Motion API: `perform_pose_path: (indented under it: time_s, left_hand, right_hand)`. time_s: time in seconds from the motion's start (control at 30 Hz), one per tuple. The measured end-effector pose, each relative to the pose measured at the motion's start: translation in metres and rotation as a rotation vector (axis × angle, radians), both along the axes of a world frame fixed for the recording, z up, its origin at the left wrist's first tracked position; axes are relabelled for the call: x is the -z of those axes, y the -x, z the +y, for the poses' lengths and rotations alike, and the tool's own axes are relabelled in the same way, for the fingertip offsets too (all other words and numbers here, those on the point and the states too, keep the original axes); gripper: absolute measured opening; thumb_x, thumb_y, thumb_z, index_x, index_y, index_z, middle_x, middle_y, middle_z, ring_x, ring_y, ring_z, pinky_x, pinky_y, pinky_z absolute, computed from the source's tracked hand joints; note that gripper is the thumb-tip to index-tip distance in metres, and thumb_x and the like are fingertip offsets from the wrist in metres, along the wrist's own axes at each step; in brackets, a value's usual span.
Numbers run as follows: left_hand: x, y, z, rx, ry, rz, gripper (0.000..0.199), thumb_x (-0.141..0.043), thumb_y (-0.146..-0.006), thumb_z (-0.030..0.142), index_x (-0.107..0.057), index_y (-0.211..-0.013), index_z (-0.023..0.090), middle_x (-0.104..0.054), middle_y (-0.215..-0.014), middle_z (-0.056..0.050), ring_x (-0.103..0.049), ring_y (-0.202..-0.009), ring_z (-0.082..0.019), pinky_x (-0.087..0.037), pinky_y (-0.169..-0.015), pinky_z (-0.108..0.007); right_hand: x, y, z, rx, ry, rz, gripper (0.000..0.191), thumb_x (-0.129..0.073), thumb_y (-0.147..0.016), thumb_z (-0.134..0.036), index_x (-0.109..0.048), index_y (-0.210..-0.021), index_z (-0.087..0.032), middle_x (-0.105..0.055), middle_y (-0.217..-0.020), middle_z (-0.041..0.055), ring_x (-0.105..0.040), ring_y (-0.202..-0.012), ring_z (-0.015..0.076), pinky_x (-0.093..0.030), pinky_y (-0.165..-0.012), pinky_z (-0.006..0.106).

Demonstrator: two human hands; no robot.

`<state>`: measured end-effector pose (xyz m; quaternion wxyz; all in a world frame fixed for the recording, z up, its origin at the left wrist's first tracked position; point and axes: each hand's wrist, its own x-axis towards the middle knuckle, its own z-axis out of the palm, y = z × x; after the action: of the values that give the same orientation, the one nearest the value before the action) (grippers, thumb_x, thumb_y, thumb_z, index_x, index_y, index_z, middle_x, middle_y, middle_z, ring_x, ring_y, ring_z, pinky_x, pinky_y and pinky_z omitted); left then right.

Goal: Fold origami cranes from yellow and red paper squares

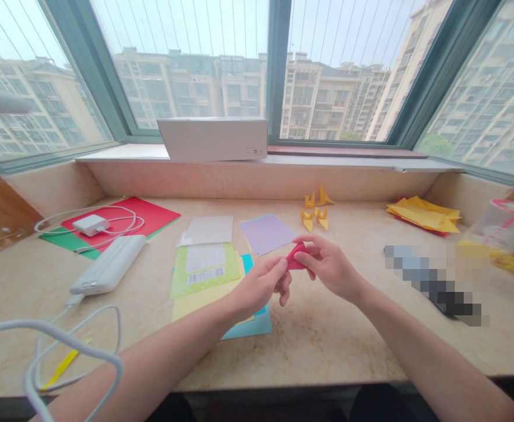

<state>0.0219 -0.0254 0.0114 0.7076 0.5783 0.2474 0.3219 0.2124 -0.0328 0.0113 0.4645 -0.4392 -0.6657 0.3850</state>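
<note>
Near the middle of the view a small folded red paper (297, 257) is held above the desk between both hands. My left hand (265, 281) pinches its left end between thumb and fingers. On its right side, the thumb and fingers of my right hand (327, 261) are closed on the same paper. A purple paper square (268, 233) lies just behind the hands. Several small folded yellow paper figures (316, 210) stand farther back. Left of the hands are a green patterned packet (206, 271) and blue sheets (257, 325), partly covered by my left forearm.
A white power bank (109, 265) with looping cables lies at left, near red sheets (160, 214) and a charger (91, 225). Yellow papers (424, 213), a pixelated object (432, 284) and a clear plastic cup (498, 228) are at right. A white box (213, 139) stands on the sill.
</note>
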Motion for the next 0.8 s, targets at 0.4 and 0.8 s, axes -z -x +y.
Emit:
perform_pose_path:
  time_s: [0.4,0.8]
  left_hand:
    - [-0.006,0.004,0.0048,-0.247,-0.111,0.06,0.031,-0.058,-0.093,0.04,-0.068,-0.097,0.011,-0.072,-0.08,-0.008,-0.063,-0.051,-0.011,-0.049,-0.058,-0.027]
    - [-0.0081,0.0025,0.0052,-0.234,-0.195,0.106,0.026,-0.061,-0.091,0.037,-0.063,-0.093,0.011,-0.071,-0.079,-0.006,-0.065,-0.052,-0.011,-0.049,-0.057,-0.024]
  right_hand:
    - [-0.0055,-0.0031,0.0021,-0.007,0.028,0.082,0.035,-0.064,-0.09,-0.046,-0.056,-0.113,-0.021,-0.071,-0.079,0.0004,-0.045,-0.041,0.007,-0.036,-0.039,0.023]
    - [-0.0081,-0.0008,-0.0002,-0.027,0.029,0.133,0.029,-0.062,-0.092,-0.044,-0.056,-0.112,-0.022,-0.068,-0.074,-0.0023,-0.042,-0.041,0.007,-0.033,-0.039,0.023]
